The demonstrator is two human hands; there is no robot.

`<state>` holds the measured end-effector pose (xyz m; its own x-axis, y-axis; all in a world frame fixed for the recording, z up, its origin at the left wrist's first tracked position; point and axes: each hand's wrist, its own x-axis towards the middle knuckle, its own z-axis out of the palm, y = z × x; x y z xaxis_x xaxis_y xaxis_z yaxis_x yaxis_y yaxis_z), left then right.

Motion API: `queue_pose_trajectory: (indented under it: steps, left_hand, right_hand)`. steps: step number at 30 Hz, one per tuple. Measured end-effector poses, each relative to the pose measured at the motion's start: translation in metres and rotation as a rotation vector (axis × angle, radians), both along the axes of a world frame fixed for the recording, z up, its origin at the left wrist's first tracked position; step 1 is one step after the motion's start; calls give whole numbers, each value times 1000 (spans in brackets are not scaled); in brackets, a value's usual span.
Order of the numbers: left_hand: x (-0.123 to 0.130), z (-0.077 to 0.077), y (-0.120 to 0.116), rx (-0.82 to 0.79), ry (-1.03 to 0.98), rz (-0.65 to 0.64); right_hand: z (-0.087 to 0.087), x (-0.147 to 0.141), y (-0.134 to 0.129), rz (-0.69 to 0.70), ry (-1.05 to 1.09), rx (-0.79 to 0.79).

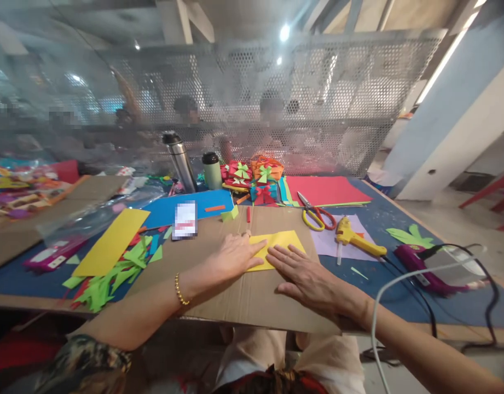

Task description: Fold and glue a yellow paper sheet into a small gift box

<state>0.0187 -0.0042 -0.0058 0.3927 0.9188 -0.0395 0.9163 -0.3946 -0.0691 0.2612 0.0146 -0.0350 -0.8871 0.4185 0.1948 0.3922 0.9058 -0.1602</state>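
Note:
A yellow paper piece [282, 239] lies on the brown cardboard sheet [235, 298] in front of me. My left hand [231, 254] rests flat on its left part, fingers stretched to the right. From the right, my right hand [303, 273] lies palm down on the paper's lower right part, fingers spread a little. Both hands hold nothing, and their fingertips are close together but apart. Beyond the paper are a small red strip [248, 214] and a light green folded piece [230, 214].
Scissors [317, 214] and a yellow glue gun [356, 238] with cables lie at right, near a purple device [432, 271]. Green scraps [124, 268] and yellow paper [112, 242] are at left. Bottles [212, 172] and small decorated boxes [265, 192] stand behind.

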Motion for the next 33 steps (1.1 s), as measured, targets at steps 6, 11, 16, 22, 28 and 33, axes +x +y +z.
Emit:
queue_pose_trajectory:
  steps: [6, 11, 16, 22, 28, 33]
  left_hand:
    - [18, -8, -8, 198, 75, -27]
    - [53, -21, -41, 290, 132, -126]
    - [42, -36, -58, 498, 175, -194]
    - [10, -46, -69, 561, 69, -173]
    - [-21, -47, -81, 617, 120, -102]
    - [-40, -48, -89, 588, 168, -16]
  right_hand:
    - [-7, 4, 0, -25, -35, -195]
    - [-3, 0, -3, -42, -2, -224]
    - [-9, 0, -3, -46, 46, -222]
    - [-7, 2, -4, -48, 19, -227]
    - [-8, 3, -4, -57, 14, -212]
    - [-14, 5, -3, -33, 59, -197]
